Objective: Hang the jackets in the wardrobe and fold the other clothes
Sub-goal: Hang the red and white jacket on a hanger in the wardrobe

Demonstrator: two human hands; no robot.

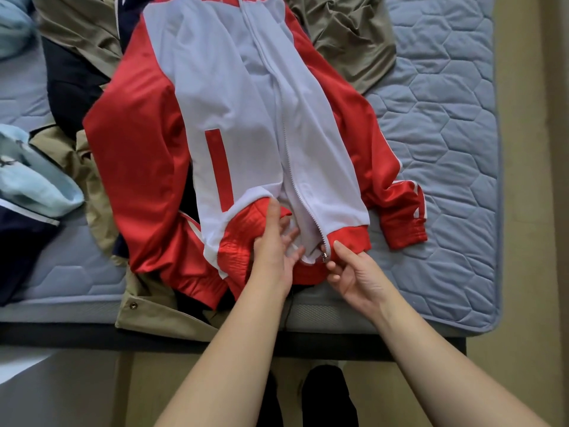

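A red and white track jacket [234,118] lies face up on the bed, collar away from me, its zip open at the hem. My left hand [274,241] grips the left red hem band, thumb on top and fingers under the fabric. My right hand [348,269] pinches the right hem edge beside the small metal zip slider [324,257]. Both red sleeves lie spread to the sides.
Under and around the jacket lie khaki garments [345,35], a dark navy garment [70,78] and light blue clothes [34,180] at the left. The blue quilted mattress [446,149] is bare on the right. Its front edge [338,315] is close to my legs.
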